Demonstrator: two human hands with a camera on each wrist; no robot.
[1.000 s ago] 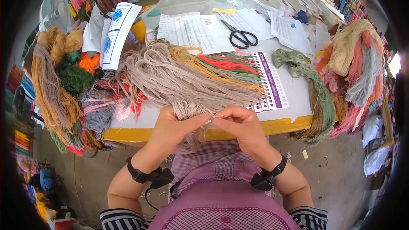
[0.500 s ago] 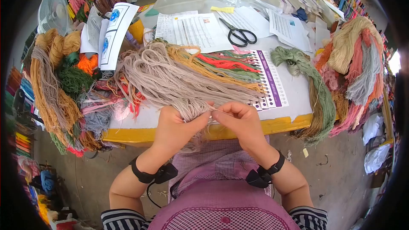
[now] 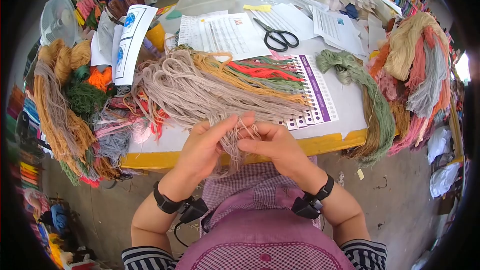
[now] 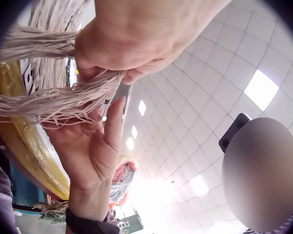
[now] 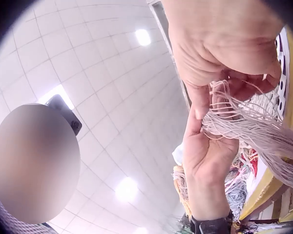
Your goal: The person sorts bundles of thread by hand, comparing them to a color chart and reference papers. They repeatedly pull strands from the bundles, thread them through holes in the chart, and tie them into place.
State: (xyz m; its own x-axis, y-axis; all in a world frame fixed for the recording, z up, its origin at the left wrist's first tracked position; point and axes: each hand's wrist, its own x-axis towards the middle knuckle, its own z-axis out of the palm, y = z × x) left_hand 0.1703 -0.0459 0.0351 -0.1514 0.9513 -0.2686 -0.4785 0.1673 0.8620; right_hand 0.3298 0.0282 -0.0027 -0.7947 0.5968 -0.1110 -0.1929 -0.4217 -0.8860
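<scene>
In the head view a skein of grey-beige thread [image 3: 231,145] hangs between both hands at the table's front edge. My left hand [image 3: 200,146] grips it, the thumb laid across the top of the strands. The left wrist view shows the gathered thread [image 4: 83,100] coming out from under that hand. My right hand [image 3: 280,146] has its fingers curled among loose loops at the skein's side, as the right wrist view shows on the strands [image 5: 249,129]. Its thumb points toward the left hand. A large heap of the same thread [image 3: 185,87] lies just beyond.
Purple-and-white punched cards [image 3: 317,95] hold ochre, red and green threads. Black scissors [image 3: 280,37] lie by printed sheets [image 3: 235,35]. A green skein [image 3: 357,80] hangs over the right front edge. Coloured yarn piles [image 3: 70,105] and a fan [image 3: 59,20] stand left.
The fine strand stretched between my two pinching hands is no longer drawn out. My left thumb has swung up over the skein, and loose strands now hang lower between the hands.
</scene>
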